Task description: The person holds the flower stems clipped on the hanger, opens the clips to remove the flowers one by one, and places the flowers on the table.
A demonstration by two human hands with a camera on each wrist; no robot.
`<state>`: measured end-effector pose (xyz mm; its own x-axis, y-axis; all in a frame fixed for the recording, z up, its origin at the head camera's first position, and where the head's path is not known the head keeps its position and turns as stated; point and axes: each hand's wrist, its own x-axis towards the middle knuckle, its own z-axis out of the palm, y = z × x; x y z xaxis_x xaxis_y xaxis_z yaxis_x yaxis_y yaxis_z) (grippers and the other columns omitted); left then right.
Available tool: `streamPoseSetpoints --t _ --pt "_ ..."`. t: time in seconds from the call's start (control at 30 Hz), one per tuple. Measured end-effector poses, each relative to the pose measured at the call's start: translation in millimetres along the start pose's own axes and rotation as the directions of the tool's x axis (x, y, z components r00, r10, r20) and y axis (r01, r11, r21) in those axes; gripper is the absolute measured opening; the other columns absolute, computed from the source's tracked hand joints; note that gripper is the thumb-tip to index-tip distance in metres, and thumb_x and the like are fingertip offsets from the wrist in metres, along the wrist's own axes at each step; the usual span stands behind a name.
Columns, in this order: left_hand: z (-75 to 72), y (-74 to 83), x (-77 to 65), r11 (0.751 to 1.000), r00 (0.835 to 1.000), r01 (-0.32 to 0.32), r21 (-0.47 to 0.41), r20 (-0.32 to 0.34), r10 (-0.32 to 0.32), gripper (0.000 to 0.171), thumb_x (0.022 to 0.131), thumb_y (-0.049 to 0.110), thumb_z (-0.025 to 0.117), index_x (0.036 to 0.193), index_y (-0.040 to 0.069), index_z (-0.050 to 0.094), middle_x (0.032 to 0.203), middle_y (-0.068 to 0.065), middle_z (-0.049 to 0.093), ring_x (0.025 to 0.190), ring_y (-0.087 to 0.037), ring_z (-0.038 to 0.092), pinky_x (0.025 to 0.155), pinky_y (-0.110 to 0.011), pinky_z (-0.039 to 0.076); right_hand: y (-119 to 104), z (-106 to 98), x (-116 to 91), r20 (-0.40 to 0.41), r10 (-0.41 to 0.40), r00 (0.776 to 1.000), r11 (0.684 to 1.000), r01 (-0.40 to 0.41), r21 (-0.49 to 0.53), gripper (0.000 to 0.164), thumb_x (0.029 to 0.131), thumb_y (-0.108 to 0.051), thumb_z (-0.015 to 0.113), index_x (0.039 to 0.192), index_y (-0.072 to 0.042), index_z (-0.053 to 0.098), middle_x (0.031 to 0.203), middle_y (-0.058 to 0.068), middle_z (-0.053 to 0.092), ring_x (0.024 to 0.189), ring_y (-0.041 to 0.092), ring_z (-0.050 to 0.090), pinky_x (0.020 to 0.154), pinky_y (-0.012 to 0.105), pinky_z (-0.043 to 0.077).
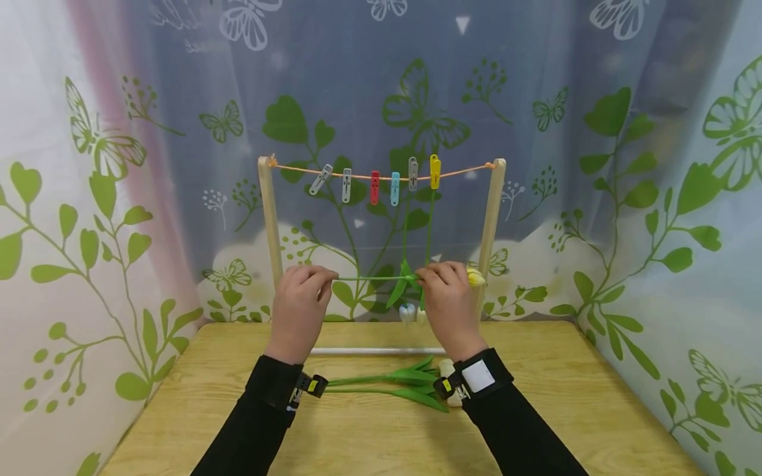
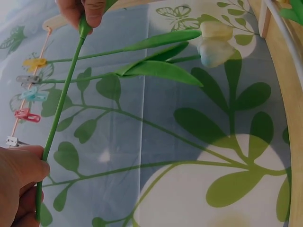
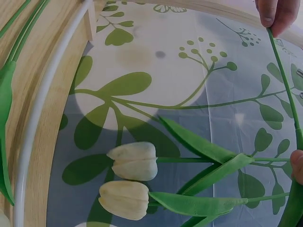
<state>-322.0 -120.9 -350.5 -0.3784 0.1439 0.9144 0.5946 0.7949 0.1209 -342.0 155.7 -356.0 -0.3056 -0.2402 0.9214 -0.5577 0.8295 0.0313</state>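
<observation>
My left hand [image 1: 300,307] pinches the bare end of a green tulip stem [image 2: 59,113], held level in front of the line. Near the leaves, my right hand [image 1: 451,304] grips the same tulip, and its yellow bloom [image 1: 476,277] sticks out past that hand. Behind it, two pale tulips [image 3: 135,161] hang bloom down; one stem runs up to a grey clothespin [image 1: 413,173], the other to a yellow clothespin [image 1: 434,172]. A red clothespin [image 1: 375,188], a blue clothespin [image 1: 395,189] and two light grey ones sit on the orange string [image 1: 357,176] with nothing hanging below.
Two wooden posts [image 1: 270,221] hold the string, with a white bar [image 1: 375,351] low between them. On the wooden table [image 1: 196,396], more tulips [image 1: 411,377] with pale blooms lie between my forearms. A leaf-patterned curtain [image 1: 333,86] stands behind.
</observation>
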Motion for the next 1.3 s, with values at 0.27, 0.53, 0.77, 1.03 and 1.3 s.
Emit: streamPoseSetpoints --t 0.27,0.53,0.77,1.03,1.3 --pt "2.3 0.7 -6.3 1.0 1.0 0.015 0.008 -0.001 -0.015 0.012 0.104 0.002 0.074 0.109 0.007 0.084 0.109 -0.012 0.078 0.103 -0.033 0.068 0.097 -0.042 0.06 -2 2 -7 0.0 0.017 1.0 1.0 -0.017 0.001 0.014 0.097 -0.001 0.082 0.111 -0.002 0.08 0.108 0.016 0.074 0.103 0.035 0.066 0.088 0.043 0.063" --pt "5.8 -0.8 -16.9 0.999 0.999 0.042 0.013 0.018 -0.043 0.013 0.103 0.001 0.075 0.109 0.007 0.084 0.111 -0.01 0.078 0.106 -0.032 0.068 0.1 -0.04 0.06 -6 10 -20 -0.006 0.046 0.999 0.999 -0.046 0.009 0.015 0.095 0.0 0.084 0.11 -0.002 0.081 0.107 0.015 0.074 0.099 0.033 0.065 0.084 0.041 0.063" --pt "9.6 -0.5 -27.2 0.998 0.998 0.058 0.018 0.009 -0.058 0.013 0.102 0.001 0.075 0.11 0.006 0.084 0.112 -0.01 0.077 0.109 -0.032 0.068 0.104 -0.04 0.059 -10 14 -28 -0.017 0.076 0.997 0.997 -0.075 0.022 0.015 0.095 -0.002 0.084 0.11 -0.002 0.081 0.107 0.015 0.075 0.099 0.034 0.066 0.081 0.04 0.063" --pt "16.1 -4.8 -38.7 0.995 0.995 0.097 0.013 0.019 -0.097 0.013 0.102 0.0 0.075 0.109 0.008 0.084 0.113 -0.01 0.078 0.109 -0.031 0.068 0.103 -0.04 0.06 -11 22 -38 -0.027 0.071 0.997 0.997 -0.07 0.041 0.015 0.093 -0.001 0.086 0.107 -0.001 0.082 0.104 0.016 0.074 0.097 0.035 0.065 0.082 0.043 0.062" --pt "18.0 -5.7 -42.9 0.996 0.996 0.086 0.014 0.014 -0.086 0.014 0.103 0.001 0.074 0.11 0.009 0.084 0.113 -0.009 0.078 0.108 -0.031 0.068 0.102 -0.04 0.059 -12 23 -42 -0.044 0.08 0.996 0.996 -0.078 0.046 0.014 0.094 -0.001 0.085 0.108 -0.001 0.081 0.104 0.015 0.073 0.099 0.034 0.065 0.082 0.043 0.062"
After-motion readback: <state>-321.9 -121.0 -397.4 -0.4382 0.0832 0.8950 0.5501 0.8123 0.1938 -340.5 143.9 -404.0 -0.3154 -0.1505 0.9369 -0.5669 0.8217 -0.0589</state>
